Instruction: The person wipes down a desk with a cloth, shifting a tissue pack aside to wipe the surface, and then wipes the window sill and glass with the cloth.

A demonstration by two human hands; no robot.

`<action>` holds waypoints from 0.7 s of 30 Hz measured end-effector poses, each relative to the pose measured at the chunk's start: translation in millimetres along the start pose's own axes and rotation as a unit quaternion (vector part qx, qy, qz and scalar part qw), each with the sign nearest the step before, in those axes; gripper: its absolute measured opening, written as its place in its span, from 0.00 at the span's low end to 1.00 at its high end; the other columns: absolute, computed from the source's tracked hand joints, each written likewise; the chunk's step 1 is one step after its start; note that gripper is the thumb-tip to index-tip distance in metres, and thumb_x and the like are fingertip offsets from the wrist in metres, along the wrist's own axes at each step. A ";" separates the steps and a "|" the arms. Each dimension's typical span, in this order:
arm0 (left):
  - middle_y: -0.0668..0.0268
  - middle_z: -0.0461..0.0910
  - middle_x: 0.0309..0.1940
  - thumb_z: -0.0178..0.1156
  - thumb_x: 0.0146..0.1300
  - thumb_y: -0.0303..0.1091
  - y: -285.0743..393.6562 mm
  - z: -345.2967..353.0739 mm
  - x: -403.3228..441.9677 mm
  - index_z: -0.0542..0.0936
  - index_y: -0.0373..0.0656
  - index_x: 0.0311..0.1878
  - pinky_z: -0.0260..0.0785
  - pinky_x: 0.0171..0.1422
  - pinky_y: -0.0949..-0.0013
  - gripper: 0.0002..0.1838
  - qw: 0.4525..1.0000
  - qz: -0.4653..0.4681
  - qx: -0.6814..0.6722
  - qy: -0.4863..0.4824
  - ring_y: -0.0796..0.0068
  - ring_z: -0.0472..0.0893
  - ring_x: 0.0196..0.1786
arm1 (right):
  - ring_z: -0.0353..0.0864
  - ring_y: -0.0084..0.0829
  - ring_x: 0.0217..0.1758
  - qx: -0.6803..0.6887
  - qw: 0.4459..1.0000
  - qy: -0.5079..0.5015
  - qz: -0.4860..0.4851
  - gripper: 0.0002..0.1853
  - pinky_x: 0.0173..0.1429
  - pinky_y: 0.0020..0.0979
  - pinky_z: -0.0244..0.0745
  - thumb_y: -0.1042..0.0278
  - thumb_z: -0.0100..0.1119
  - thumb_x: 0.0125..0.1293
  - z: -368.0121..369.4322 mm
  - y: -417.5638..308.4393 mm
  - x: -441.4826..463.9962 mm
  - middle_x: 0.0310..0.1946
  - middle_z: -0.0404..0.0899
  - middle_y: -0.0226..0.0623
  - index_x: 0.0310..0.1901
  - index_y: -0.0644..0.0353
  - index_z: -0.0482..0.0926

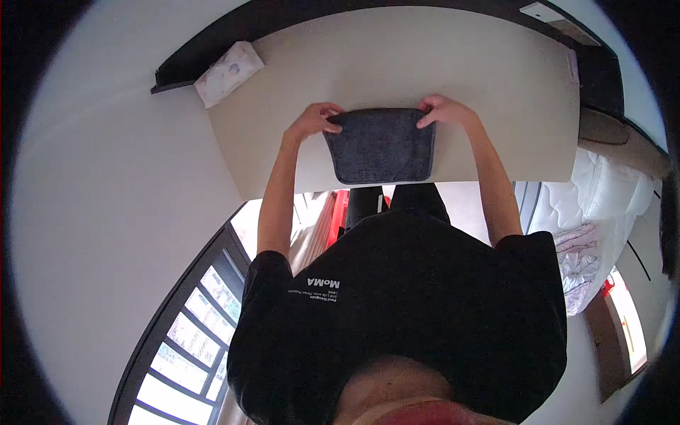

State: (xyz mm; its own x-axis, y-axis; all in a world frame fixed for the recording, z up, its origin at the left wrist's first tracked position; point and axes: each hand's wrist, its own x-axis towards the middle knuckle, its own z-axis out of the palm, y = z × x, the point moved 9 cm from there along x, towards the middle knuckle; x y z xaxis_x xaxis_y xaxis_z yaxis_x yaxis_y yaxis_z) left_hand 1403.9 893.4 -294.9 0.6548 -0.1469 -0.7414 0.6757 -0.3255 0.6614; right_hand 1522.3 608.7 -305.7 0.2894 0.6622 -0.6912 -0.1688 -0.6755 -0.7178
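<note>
Seen from above, a person in a black T-shirt (425,297) sits or stands at a pale table (503,92), both arms stretched forward. A dark grey fabric pad (382,145) with rounded near corners and a stitched border lies in front of the person, at the middle of the table's near side. Its near edge runs along the table's near edge, almost meeting it.

The left hand (312,123) is at the pad's far left corner, its thumb on top and its fingers (330,107) curled over the far edge, closed in what looks like a light pinch. The right hand (448,111) takes the far right corner in much the same way, thumb and fingers nearly together with the edge between them.

As for progress, the pad appears spread smooth and roughly square to the person; neither hand has let go, so the handling looks unfinished. Whether the pad is one layer or folded, I cannot tell.

A patterned white box (230,72) rests at the table's far left, well apart from the hands.
</note>
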 end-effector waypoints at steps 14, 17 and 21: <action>0.53 0.69 0.69 0.63 0.66 0.43 48.9 63.4 -34.0 0.71 0.50 0.72 0.59 0.73 0.42 0.31 0.816 0.211 0.301 0.446 0.46 0.68 0.71 | 0.71 0.52 0.66 -0.247 0.829 0.468 -0.183 0.24 0.72 0.51 0.65 0.67 0.68 0.57 47.7 -56.2 -34.4 0.66 0.70 0.50 0.58 0.54 0.78; 0.51 0.60 0.77 0.60 0.69 0.48 39.3 80.8 -17.6 0.63 0.50 0.78 0.52 0.78 0.40 0.37 0.828 0.170 0.341 0.412 0.44 0.60 0.77 | 0.67 0.54 0.70 -0.317 0.766 0.512 -0.225 0.26 0.74 0.53 0.63 0.62 0.71 0.58 48.9 -72.5 -30.9 0.69 0.66 0.53 0.59 0.53 0.78; 0.51 0.52 0.81 0.53 0.72 0.55 19.9 86.1 -5.1 0.59 0.50 0.80 0.46 0.80 0.39 0.38 0.827 0.137 0.370 0.401 0.44 0.55 0.80 | 0.61 0.57 0.73 -0.310 0.818 0.481 -0.060 0.27 0.74 0.56 0.61 0.54 0.71 0.58 8.1 -49.2 -14.7 0.70 0.62 0.60 0.57 0.53 0.78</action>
State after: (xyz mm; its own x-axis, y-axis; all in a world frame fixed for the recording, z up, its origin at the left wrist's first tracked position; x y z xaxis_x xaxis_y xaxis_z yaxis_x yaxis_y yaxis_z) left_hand 1384.9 807.2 -287.8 0.9634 0.2598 -0.0653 0.2668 -0.9090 0.3203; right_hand 1518.7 634.8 -260.9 0.9265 0.3758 -0.0182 0.3396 -0.8561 -0.3896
